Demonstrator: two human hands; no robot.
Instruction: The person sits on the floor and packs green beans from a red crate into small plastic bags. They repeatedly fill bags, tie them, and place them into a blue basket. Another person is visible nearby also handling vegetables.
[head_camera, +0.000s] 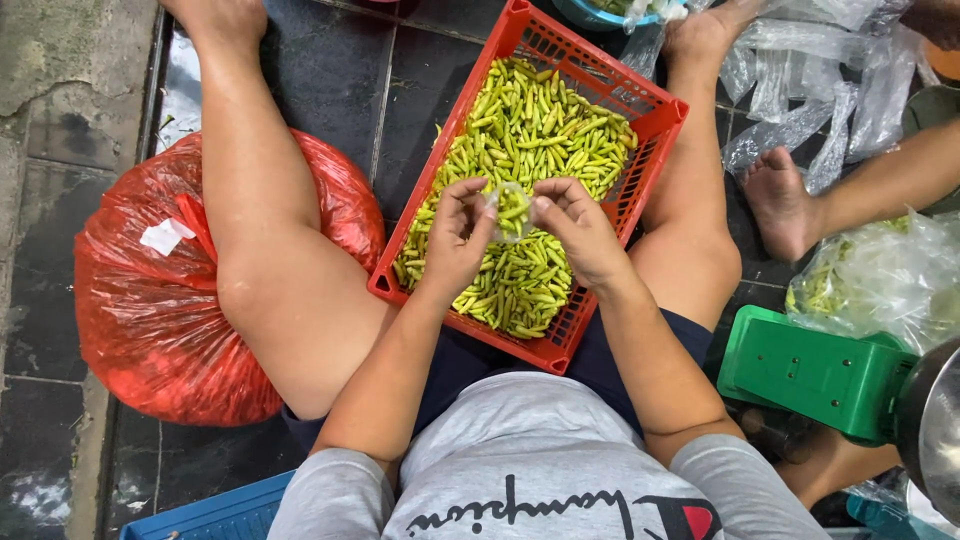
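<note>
Both hands meet over the middle of the crate: the left hand (455, 235) and the right hand (575, 225) each pinch with fingertips closed on the mouth of a small clear plastic bag (512, 210) that hangs between them with a few green chillies inside. That bag looks thin, limp and slippery, likely to crumple or slide if held anywhere but its top edge, so the rim is the sensible place for the grip; its load seems light, and the chillies are slim and firm, though easy to bruise or snap at the stem. Just below the hands lies the red plastic crate (655, 125), slatted and set between the person's legs, filled with loose green chillies (530, 120). At nine o'clock a bulging red plastic sack (130, 300) rests on the dark tiled floor (330, 70), with a small white label (165, 236) on its top. At two o'clock lie empty clear bags (800, 70), and beside them another person's foot (780, 205). At four o'clock stands a green scale (810, 370).
</note>
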